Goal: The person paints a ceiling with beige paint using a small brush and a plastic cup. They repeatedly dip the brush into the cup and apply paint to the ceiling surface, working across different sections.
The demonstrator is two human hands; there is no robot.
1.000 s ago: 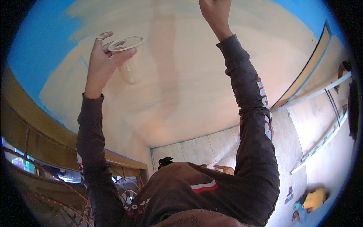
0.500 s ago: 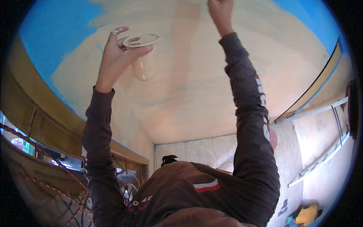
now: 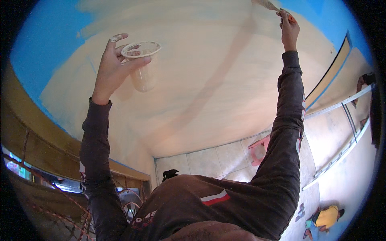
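Observation:
My left hand (image 3: 118, 68) grips a clear plastic cup (image 3: 142, 80) with a cream-smeared rim and pale contents, held up in front of the wall. Pale smears mark one fingertip. My right hand (image 3: 289, 34) is raised at the upper right, closed on a paintbrush (image 3: 274, 9) with an orange mark on its handle; its head is at or very near the wall. The wall (image 3: 197, 68) is coated in uneven cream, with bright blue areas at both upper sides.
A pink plastic stool (image 3: 257, 148) stands on the tiled floor (image 3: 203, 162). An aluminium ladder (image 3: 337, 156) is at the right, a dark figure (image 3: 364, 82) beside it. A co-worker in yellow (image 3: 325, 217) bends low at lower right. A metal grille (image 3: 52, 213) fills lower left.
My right hand has moved right and lower in the picture, bringing the brush into view. My left hand and cup shifted right, then back left and slightly down. The pink stool now shows more.

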